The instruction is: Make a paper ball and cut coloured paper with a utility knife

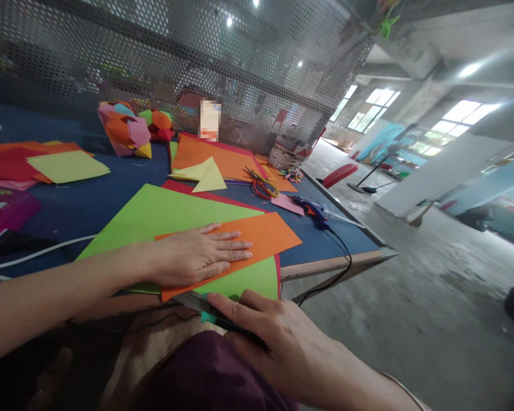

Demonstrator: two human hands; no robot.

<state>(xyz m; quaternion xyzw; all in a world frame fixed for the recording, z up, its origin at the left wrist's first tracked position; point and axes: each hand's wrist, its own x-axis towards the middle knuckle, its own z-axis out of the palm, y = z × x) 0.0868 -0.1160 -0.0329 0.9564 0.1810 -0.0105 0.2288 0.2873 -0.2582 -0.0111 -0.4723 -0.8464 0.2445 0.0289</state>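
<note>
My left hand [201, 254] lies flat with its fingers stretched out. It presses on an orange sheet of paper [274, 228], which looks folded. Beneath that are a larger green sheet [141, 214] and a red sheet whose edges show. My right hand [274, 325] is closed round the black and teal handle of a knife [223, 319]. The knife's grey blade points left and meets the lower left end of the orange paper, at the table's front edge. Whether the blade is inside the fold, I cannot tell.
On the blue table are scissors [263, 185], a glue gun [312, 211] with its cord over the front edge, stacked coloured paper [218, 154], a folded paper ball [124, 128] and a woven basket [285, 153]. A perforated metal panel [154, 51] stands behind.
</note>
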